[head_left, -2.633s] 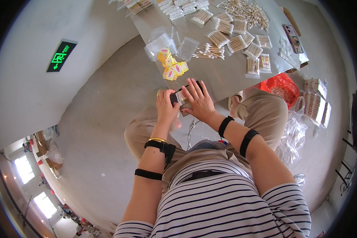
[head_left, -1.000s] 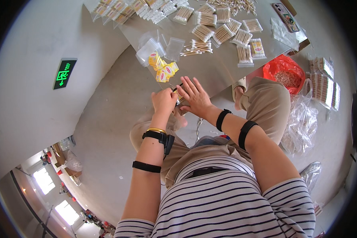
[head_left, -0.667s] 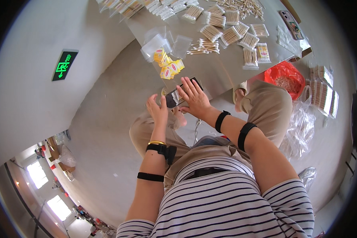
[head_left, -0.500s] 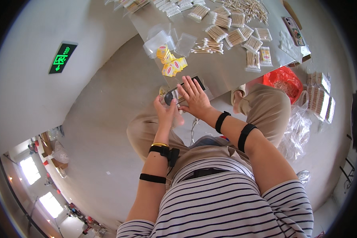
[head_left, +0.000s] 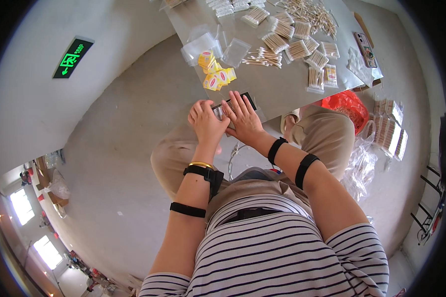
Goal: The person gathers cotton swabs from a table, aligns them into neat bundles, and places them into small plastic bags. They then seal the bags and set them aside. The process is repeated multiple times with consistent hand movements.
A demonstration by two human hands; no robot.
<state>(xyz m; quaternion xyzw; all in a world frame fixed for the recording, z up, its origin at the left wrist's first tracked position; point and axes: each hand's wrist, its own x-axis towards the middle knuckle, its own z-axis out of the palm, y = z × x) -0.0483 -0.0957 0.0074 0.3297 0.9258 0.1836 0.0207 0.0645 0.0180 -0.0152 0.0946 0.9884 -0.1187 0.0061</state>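
Observation:
A narrow black holder (head_left: 251,101) with a row of thin pale sticks, apparently cotton swabs, lies at the table's near left corner. My right hand (head_left: 245,122) rests flat across its middle, fingers stretched out. Curled fingers of my left hand (head_left: 207,121) grip its left end, the thumb close to my right hand. The palms hide part of the holder. Just beyond it are yellow printed cards (head_left: 218,78), with clear plastic bags (head_left: 201,48) behind them. A loose bunch of cotton swabs (head_left: 263,58) lies to the right of the cards.
Several bagged swab packs (head_left: 297,50) and a swab heap (head_left: 309,17) cover the metal table (head_left: 282,94). A phone (head_left: 365,49) lies at its right edge. Below stand a red bag (head_left: 347,106) and stacked packs (head_left: 389,128) on the floor.
My left hand has turned from an upright hold at the holder's left end to curl over it from above. My right hand stays flat on the holder. The whole view has shifted slightly.

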